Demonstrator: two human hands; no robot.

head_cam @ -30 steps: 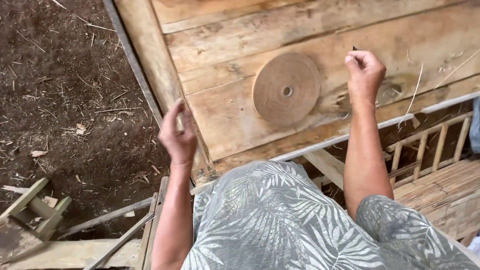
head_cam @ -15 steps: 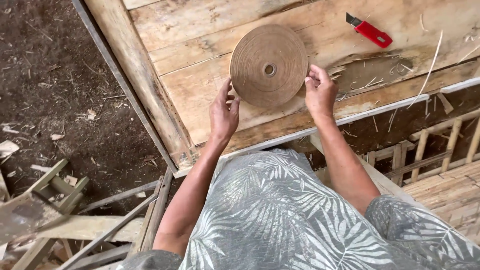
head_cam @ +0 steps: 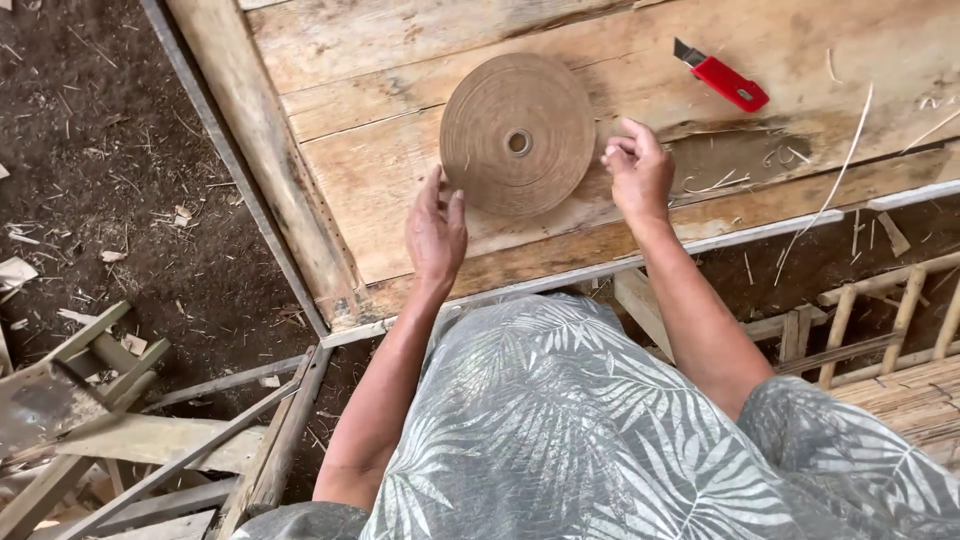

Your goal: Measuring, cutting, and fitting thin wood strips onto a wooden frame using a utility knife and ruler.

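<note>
Dirt floor (head_cam: 110, 190) strewn with scraps lies at our left, beside the plank table (head_cam: 360, 190). Our left hand (head_cam: 436, 232) rests open against the flat roll (head_cam: 517, 135); our right hand (head_cam: 640, 172) pinches at its right edge. A red knife (head_cam: 727, 79) lies beyond.

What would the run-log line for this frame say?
left hand: flat at edge of brown strip roll | right hand: pinching at roll's right edge | red utility knife: apart on wooden table

Tan-brown roll of woven tape (head_cam: 517, 135), red utility knife (head_cam: 730, 81), grey-white leaf-patterned shirt (head_cam: 600, 440), weathered pale-brown plank table (head_cam: 380, 170)
</note>
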